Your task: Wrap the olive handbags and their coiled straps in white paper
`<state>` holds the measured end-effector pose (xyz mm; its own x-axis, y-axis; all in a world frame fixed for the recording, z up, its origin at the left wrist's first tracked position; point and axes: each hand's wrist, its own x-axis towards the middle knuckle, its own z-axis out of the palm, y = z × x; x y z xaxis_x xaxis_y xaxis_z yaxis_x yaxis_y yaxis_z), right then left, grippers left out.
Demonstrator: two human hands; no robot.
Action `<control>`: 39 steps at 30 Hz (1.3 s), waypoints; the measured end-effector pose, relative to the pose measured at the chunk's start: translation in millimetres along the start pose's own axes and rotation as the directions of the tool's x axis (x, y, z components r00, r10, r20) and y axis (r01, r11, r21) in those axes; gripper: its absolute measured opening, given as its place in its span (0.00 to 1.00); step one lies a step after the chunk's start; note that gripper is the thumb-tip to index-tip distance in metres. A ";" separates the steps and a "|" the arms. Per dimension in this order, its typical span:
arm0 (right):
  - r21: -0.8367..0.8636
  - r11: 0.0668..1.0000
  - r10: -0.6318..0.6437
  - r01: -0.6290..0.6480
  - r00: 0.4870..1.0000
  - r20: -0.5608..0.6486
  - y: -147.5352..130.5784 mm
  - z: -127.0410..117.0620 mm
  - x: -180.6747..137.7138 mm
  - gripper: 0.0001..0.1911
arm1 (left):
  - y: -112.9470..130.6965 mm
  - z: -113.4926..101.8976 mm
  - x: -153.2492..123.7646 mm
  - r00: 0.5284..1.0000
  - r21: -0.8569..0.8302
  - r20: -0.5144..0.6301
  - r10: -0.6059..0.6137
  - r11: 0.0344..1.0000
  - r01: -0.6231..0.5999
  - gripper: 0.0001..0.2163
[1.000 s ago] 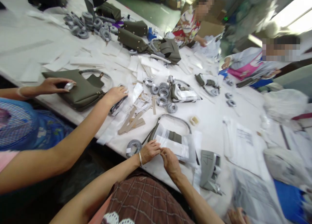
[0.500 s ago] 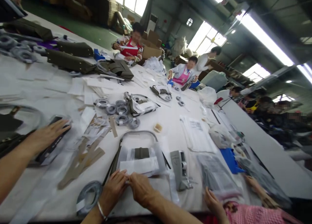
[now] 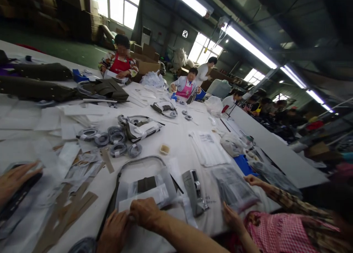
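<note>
Wrapped bag (image 3: pixel 146 185) on tabletop (image 3: pixel 179 144), just far of both hands, long axis approx. L–R. R hand (image 3: pixel 146 212) nearer, curled; L hand (image 3: pixel 114 227) beside it, near-left, bent. Can't tell if either's gripping anything.

Has rounded knuckles on a bare right hand (image 3: pixel 146 212) and a long bare right forearm (image 3: pixel 184 232), slim and tapering toward the wrist. Has a bare left hand (image 3: pixel 114 229), slightly blurred, with slender fingers (image 3: pixel 118 218).
</note>
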<state>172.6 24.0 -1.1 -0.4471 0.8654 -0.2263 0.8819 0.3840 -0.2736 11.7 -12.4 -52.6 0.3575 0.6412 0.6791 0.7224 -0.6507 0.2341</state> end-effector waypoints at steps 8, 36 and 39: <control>0.162 0.968 0.198 -0.193 0.980 -0.017 6.1 -3.2 18.0 0.08 | 3.5 21.3 -0.1 0.988 0.145 0.038 -0.151 0.979 0.144 0.13; 0.406 0.901 0.166 -0.153 0.986 0.004 25.2 8.5 20.9 0.05 | 38.0 -13.5 -14.6 0.894 0.095 0.447 0.001 0.994 -0.048 0.18; 0.423 0.891 0.186 -0.164 0.983 -0.010 23.1 6.9 19.9 0.05 | 35.6 -9.3 -15.1 0.876 0.123 0.482 -0.019 0.991 -0.047 0.19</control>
<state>183.1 47.8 -18.4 -0.2741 0.9247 -0.2640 0.7958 0.0640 -0.6021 26.5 -48.9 -48.1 0.5847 0.7699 0.2556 0.7724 -0.6247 0.1146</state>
